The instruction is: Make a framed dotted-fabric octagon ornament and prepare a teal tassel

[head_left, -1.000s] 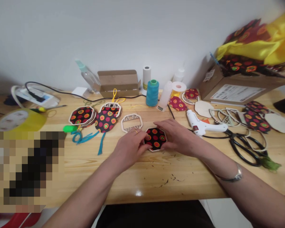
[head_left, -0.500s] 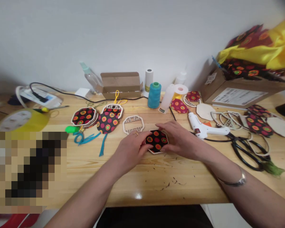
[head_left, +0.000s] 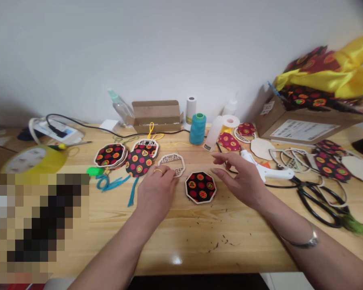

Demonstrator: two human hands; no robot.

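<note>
1. Our left hand [head_left: 155, 188] has its fingertips at the near edge of the pale lattice frame [head_left: 178, 172]; we cannot tell whether they pinch it or merely rest there.
2. Our right hand [head_left: 244, 177] is empty, thumb and fingers parted in the air.
3. Between both sets of fingers, slightly nearer us, the octagonal fabric panel [head_left: 201, 186] lies flat, touched by neither.
4. We judge the frame's thin bars could snap if the left fingers press or twist hard.
5. Just beyond the right fingers sits the glue gun [head_left: 275, 172]; a careless backward sweep could knock it, or burn us if hot.
</note>
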